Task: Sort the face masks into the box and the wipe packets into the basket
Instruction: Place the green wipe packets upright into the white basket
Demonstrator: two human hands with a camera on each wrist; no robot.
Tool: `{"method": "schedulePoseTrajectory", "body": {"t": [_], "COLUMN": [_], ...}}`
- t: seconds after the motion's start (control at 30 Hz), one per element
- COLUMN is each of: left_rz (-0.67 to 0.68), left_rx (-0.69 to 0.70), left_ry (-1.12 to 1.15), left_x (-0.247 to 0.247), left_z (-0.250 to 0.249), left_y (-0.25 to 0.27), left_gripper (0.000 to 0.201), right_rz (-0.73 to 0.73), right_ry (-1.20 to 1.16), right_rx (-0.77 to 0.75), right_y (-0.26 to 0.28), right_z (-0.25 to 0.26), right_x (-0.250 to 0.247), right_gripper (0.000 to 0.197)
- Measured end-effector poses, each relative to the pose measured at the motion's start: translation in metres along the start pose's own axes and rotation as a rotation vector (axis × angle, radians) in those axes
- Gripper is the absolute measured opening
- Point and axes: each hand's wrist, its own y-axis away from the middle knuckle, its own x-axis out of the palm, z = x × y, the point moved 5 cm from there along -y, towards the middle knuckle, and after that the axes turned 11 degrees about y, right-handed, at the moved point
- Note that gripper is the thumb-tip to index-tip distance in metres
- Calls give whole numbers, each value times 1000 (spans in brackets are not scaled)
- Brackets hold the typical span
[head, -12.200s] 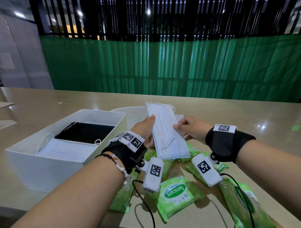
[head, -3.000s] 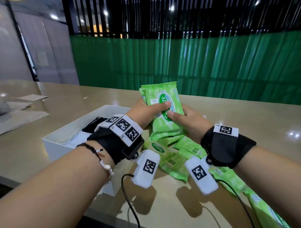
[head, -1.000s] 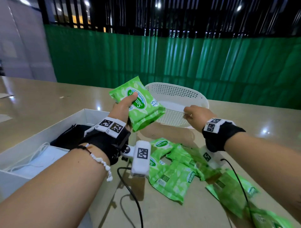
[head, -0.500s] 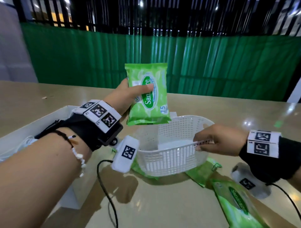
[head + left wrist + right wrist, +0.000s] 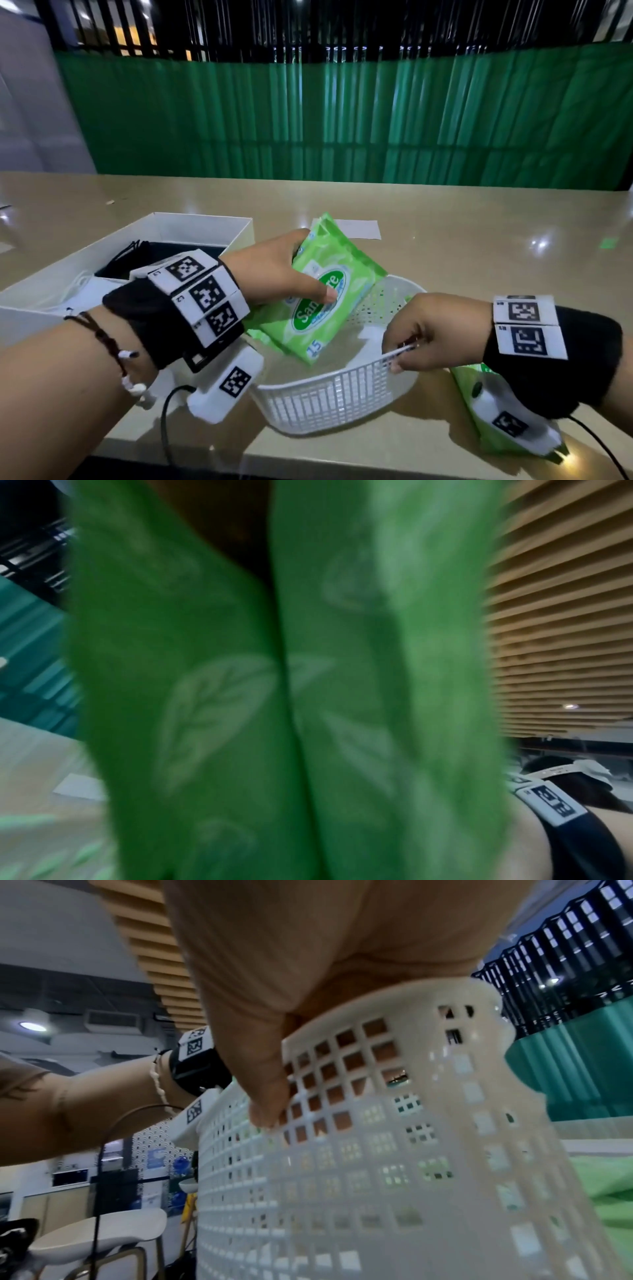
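Green wipe packet [image 5: 325, 294] is tilted over the white basket [image 5: 329, 394], long axis running from upper L (far end, near the box) down to lower R-front; its low end, the one printed "15", dips inside the basket's rim. Printed face is up, toward the head cam. In the L wrist view the packet [image 5: 274, 696] fills nearly the whole frame, blurred, back seam running vertically.

Left hand [image 5: 274, 274] holds the packet: thumb pressed on the printed face, fingers curled under, out of sight.

Right hand [image 5: 424, 332] pinches the basket's near-R rim, thumb outside, fingers curled over the edge. R wrist view shows the thumb [image 5: 267, 1085] against the perforated wall [image 5: 377, 1150], fingers visible through the holes inside.

Basket sits on the tan table [image 5: 479, 240], just R of the white box [image 5: 202, 226]. Box holds black masks [image 5: 137, 253] at the far end, white masks [image 5: 89, 291] nearer. Another wipe packet [image 5: 479, 404] lies on the table under the R wrist, partly hidden by the wrist cam.
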Motion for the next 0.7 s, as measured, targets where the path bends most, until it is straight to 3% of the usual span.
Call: {"method": "schedulePoseTrajectory", "body": {"t": [0.2,0.33,0.53,0.7], "left_rz": [-3,9,38,21], "left_rx": [-19,-55,-139,-130], "left_ry": [0,-2,-142,-282], "left_x": [-14,-17,-15,-8], "left_z": [-17,-20,-7,-1], "left_y": [13,21,28,24], "left_gripper": [72,52,57,60], "right_rz": [-23,22,114,100], "right_ry": [-63,-116,-116,-97], "right_rx": [-138,-163,-55,24], "right_y": [3,-5,-12,-9], "right_z": [25,33,23,6], "right_x": [-9,0,23,24], "right_gripper": [12,28,17,22]}}
